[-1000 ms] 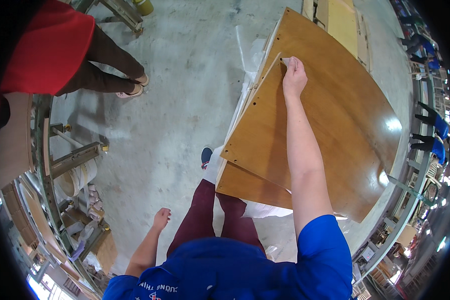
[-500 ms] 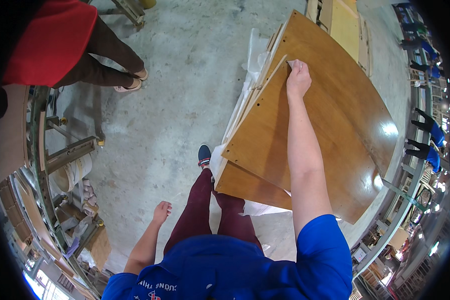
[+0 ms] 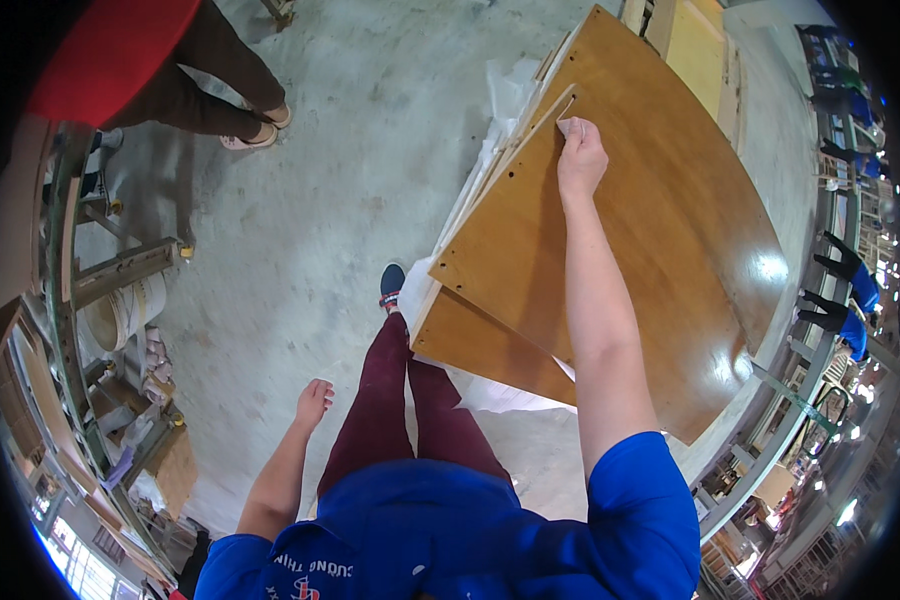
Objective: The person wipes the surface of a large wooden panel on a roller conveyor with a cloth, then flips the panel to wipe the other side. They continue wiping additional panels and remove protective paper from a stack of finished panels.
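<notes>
My right hand [image 3: 582, 160] reaches over a stack of glossy brown wooden panels, its fingers pinched on a small pale folded sheet [image 3: 567, 124]. The sheet lies at the left edge of the top panel [image 3: 515, 235], close to that panel's far corner. Small dark holes run along this edge. Another panel [image 3: 660, 130] spreads out beyond it with a curved outer edge, and a corner of a lower panel [image 3: 490, 350] shows nearer me. Down at my left side hangs my left hand [image 3: 315, 402], empty, its fingers loosely bent and apart from everything.
White wrapping [image 3: 500, 395] sticks out under the stack. At the far left a person in a red top [image 3: 110, 55] stands by a metal-framed rack [image 3: 60, 230] with a white bucket [image 3: 125, 312]. Pale boards [image 3: 695, 60] lie beyond the stack; people in blue work far right.
My right hand has slid slightly left and nearer the panel's edge, with the pale sheet showing more. The view has shifted a little; my left hand still hangs down.
</notes>
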Demonstrator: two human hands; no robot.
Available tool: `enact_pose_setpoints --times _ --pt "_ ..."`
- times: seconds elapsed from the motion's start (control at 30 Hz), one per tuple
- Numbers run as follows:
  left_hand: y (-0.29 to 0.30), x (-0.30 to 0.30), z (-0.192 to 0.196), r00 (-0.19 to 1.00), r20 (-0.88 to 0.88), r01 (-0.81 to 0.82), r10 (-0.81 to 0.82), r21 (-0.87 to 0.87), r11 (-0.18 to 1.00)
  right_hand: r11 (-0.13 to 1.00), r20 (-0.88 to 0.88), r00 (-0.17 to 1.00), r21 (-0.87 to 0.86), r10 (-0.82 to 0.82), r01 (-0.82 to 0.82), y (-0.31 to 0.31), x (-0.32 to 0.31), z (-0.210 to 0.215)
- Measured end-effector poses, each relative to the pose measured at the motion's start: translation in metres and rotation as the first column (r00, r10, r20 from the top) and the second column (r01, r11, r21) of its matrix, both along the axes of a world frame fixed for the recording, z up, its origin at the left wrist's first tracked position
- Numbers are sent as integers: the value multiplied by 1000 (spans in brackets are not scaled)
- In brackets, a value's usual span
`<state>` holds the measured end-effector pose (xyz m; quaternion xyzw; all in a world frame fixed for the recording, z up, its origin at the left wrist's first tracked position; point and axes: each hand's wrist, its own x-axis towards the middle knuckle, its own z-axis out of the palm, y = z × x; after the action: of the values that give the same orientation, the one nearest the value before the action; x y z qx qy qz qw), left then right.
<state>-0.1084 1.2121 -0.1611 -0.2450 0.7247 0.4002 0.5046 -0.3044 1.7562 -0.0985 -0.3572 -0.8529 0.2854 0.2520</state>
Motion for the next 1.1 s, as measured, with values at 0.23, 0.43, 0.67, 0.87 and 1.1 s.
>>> enact_pose_setpoints --times 0.23,0.43,0.67,0.87,1.1 --pt "-1 44 -2 1000 -21 15 -15 -4 1000 989 31 988 3 149 -149 -31 35 -8" --pt "-8 73 -1 999 -34 -25 24 -26 999 971 41 971 -14 237 -237 -57 59 -12" --pt "-13 103 1 994 -50 -96 95 -20 995 969 46 969 35 243 -245 -65 66 -15" --pt "-19 132 1 986 -49 -160 158 -42 986 978 69 978 49 199 -202 -69 64 -14" --pt "-27 155 1 981 -64 -187 181 -91 978 959 57 958 20 279 -281 -85 74 -11"
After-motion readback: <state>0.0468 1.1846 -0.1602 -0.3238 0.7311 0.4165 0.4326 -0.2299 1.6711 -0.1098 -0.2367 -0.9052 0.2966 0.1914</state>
